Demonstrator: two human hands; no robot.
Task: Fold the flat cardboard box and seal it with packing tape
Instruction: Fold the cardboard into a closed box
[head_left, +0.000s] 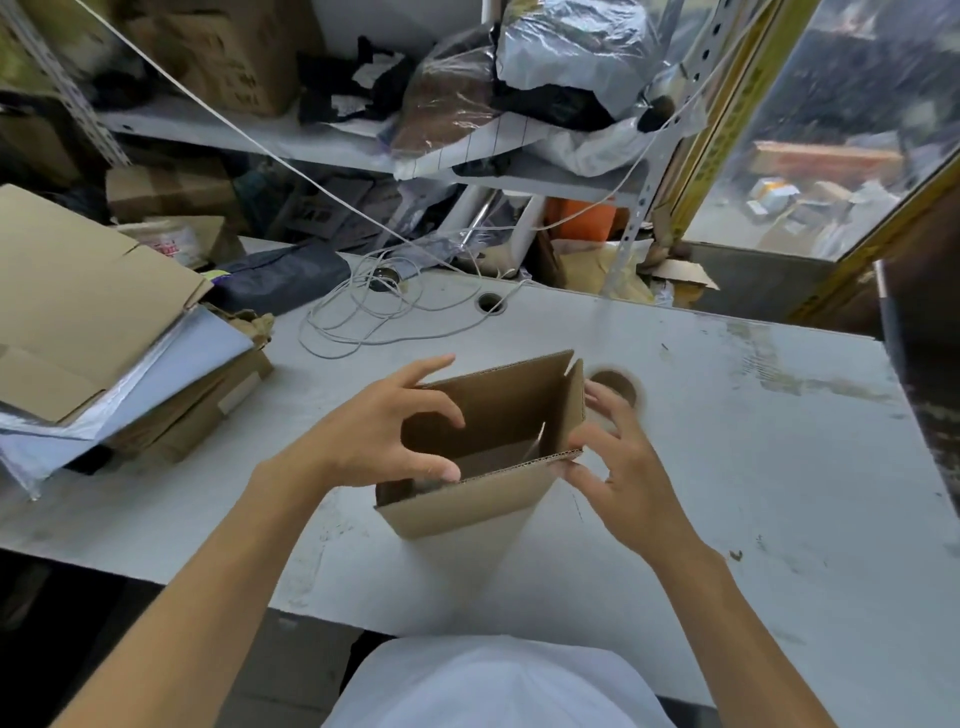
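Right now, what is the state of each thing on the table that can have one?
box: opened up, top flaps unfolded, not taped
left hand: fingers curled over the box's left rim
right hand: pinches the box's right corner
tape roll: lies flat behind the box, untouched
cable: loosely coiled
flat cartons: unfolded, stacked at left

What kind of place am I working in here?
Most likely a packing or stockroom bench: flat cardboard sheets stacked on the white table, metal shelving crammed with boxes and plastic-bagged goods.
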